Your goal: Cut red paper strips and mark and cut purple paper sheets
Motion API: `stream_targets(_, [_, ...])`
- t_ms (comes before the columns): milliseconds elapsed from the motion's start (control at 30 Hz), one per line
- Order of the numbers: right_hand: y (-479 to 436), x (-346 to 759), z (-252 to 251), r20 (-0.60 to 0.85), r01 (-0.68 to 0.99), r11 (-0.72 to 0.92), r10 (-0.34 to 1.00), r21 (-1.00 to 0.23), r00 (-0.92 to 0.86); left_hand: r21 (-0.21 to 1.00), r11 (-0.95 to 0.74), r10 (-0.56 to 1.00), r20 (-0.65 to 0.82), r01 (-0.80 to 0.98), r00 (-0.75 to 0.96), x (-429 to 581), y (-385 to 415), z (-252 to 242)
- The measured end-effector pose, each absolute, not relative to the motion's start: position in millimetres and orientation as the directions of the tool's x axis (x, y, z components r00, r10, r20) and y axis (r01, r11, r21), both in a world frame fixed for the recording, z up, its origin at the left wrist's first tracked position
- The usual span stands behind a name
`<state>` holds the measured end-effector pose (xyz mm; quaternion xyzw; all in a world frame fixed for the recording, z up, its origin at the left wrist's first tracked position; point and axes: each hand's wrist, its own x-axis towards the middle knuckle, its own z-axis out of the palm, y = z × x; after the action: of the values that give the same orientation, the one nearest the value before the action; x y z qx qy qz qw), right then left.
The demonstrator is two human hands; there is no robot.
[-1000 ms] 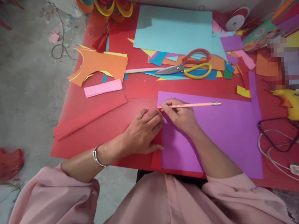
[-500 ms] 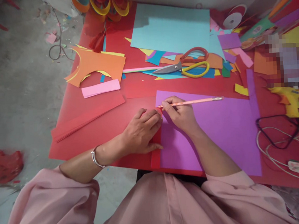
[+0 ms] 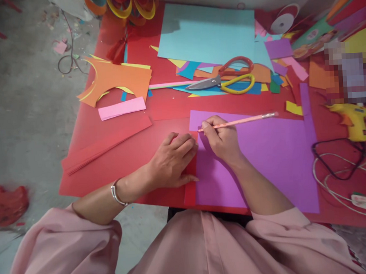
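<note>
My right hand (image 3: pixel 221 139) pinches a pink pencil (image 3: pixel 246 119) whose tip touches the left edge of a large purple paper sheet (image 3: pixel 273 161). The pencil's eraser end points right. My left hand (image 3: pixel 172 160) lies flat, fingers together, pressing a narrow red paper strip (image 3: pixel 190 192) that runs along the purple sheet's left edge. Both hands rest on the red table (image 3: pixel 125 156).
Scissors with red and yellow handles (image 3: pixel 226 80) lie on paper scraps behind the purple sheet. A light blue sheet (image 3: pixel 208 33), orange cut-out (image 3: pixel 115 79), pink strip (image 3: pixel 121 108) and red strips (image 3: pixel 106 143) lie around. A yellow glue gun (image 3: pixel 352 120) with cables sits at right.
The pencil's eraser end has tilted upward and my right hand has shifted slightly along the strip's edge. My left hand has stayed in place on the red strip.
</note>
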<state>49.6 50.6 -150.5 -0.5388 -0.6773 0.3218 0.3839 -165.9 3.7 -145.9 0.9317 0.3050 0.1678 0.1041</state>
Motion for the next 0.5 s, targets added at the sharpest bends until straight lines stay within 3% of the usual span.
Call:
stream_targets(233, [50.4,49.8,-150.1,0.169,0.471,0.211,0.977,-0.856,-0.132,0.313,-0.79,0.604,0.251,0.527,0.757,-165.8,4.1,-145.7])
stream_targets(500, [52.1,46.6,-152.4,0.159,0.494,0.282,0.948,-0.823,-0.277,0.316,-0.793,0.6,0.265,0.52,0.755,-166.3,4.1,-147.2])
